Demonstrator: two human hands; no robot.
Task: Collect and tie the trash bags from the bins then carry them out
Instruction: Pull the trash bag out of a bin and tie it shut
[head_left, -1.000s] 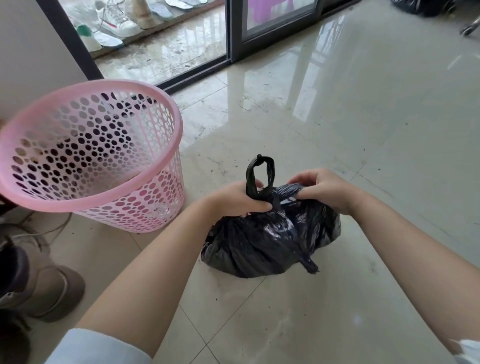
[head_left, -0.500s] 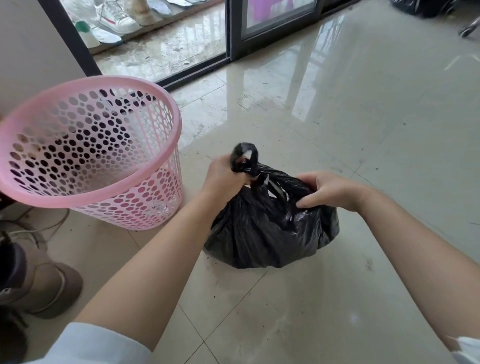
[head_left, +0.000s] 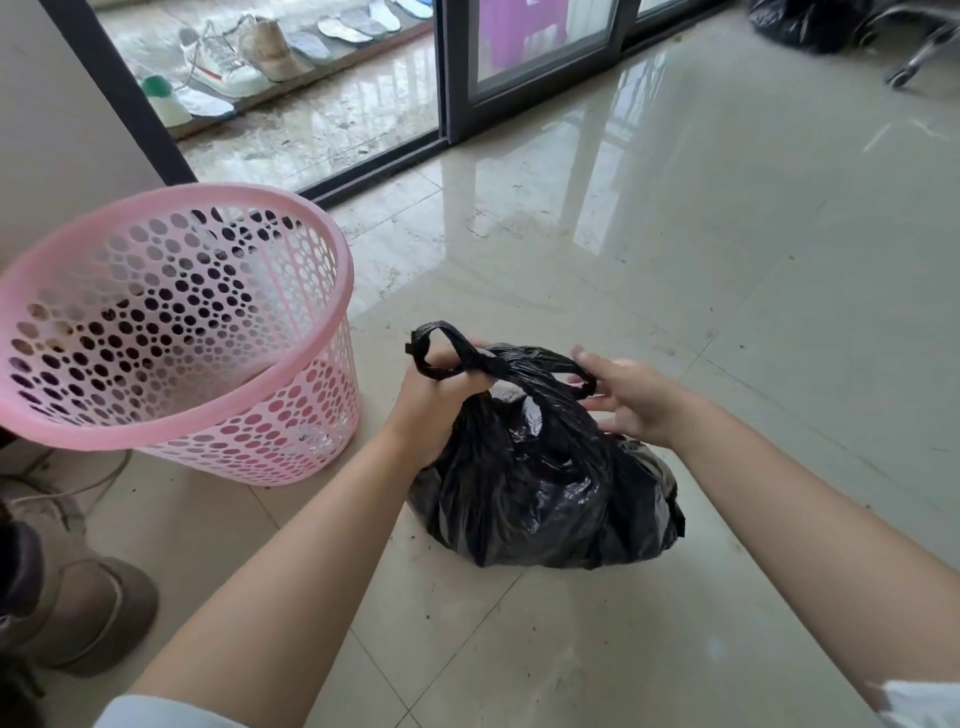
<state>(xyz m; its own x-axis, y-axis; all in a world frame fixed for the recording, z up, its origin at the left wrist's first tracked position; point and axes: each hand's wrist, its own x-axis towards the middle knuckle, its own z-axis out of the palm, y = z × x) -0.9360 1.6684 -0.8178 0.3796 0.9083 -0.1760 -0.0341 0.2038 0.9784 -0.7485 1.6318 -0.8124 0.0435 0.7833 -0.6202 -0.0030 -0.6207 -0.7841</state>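
A black trash bag (head_left: 545, 499) sits on the tiled floor in the middle of the view, its top gathered into a twisted neck with two loop handles. My left hand (head_left: 434, 402) is closed around the neck under the left loop. My right hand (head_left: 631, 400) rests at the right loop with its fingers spread, and that loop hangs over them. To the left of the bag stands a pink perforated bin (head_left: 171, 332) with no liner in it.
A brown boot (head_left: 78, 608) and a cable lie at the lower left. A sliding glass door (head_left: 524, 67) with a dark frame stands at the back, shoes lined up beyond it. Another black bag (head_left: 810, 23) lies far right, next to a chair base.
My left hand has pulled one handle up and to the left, drawing the bag's neck tight. My right hand has loosened from a pinch to spread fingers at the other loop.
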